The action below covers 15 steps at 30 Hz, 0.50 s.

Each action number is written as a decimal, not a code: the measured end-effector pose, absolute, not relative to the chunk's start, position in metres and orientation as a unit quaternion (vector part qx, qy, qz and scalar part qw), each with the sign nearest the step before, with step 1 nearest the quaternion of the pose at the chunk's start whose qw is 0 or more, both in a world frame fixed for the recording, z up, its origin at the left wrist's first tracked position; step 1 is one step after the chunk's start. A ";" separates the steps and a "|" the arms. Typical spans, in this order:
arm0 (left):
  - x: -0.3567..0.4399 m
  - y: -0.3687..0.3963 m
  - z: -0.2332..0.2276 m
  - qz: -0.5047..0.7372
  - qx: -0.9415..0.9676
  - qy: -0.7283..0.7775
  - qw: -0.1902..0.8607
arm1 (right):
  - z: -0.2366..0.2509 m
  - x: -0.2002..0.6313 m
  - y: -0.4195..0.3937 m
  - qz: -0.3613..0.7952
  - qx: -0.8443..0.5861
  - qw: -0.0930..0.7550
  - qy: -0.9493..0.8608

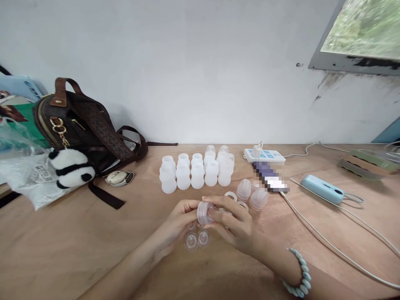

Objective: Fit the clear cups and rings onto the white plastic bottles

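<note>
A clear, ridged bottle collar (203, 213) is between my two hands above the table. My left hand (179, 223) grips its left side with thumb and fingers. My right hand (234, 221) is closed around the right side, its fingertips pressing at the opening; whether a nipple sits inside is hidden. Below the hands lie several clear silicone nipples (191, 241), partly covered. White rings (230, 196) and clear domed caps (258, 199) are just beyond my right hand. Behind stand rows of milky baby bottles (197, 177), a few at the right with clear domes on top (223, 151).
At the left are a dark backpack (84, 121) with a panda charm (71, 168), a plastic bag (34, 183) and a computer mouse (116, 178). On the right lie a power strip (271, 156), a phone (265, 175), a blue power bank (321, 188) and white cables (315, 233).
</note>
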State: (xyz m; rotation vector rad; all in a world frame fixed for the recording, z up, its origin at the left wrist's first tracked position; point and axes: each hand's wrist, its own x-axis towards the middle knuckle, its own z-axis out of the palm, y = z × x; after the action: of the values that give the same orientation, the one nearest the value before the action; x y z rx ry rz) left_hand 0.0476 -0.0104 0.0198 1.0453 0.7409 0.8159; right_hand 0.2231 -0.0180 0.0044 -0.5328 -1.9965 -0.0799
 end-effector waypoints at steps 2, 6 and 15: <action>0.047 -0.010 0.022 0.357 0.481 0.339 0.725 | 0.003 0.223 -0.019 -0.019 -0.223 0.503 -0.835; 0.044 -0.010 0.025 0.344 0.498 0.333 0.723 | 0.004 0.224 -0.020 0.023 -0.245 0.485 -0.839; 0.039 -0.001 0.025 0.317 0.571 0.331 0.681 | 0.012 0.221 -0.018 0.135 -0.266 0.494 -0.817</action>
State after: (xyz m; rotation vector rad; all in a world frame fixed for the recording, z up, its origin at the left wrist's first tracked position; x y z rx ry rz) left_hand 0.0394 -0.0015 0.0245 1.2816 0.7426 0.7125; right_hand 0.2214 -0.0175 0.0117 -0.6451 -1.9811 0.3279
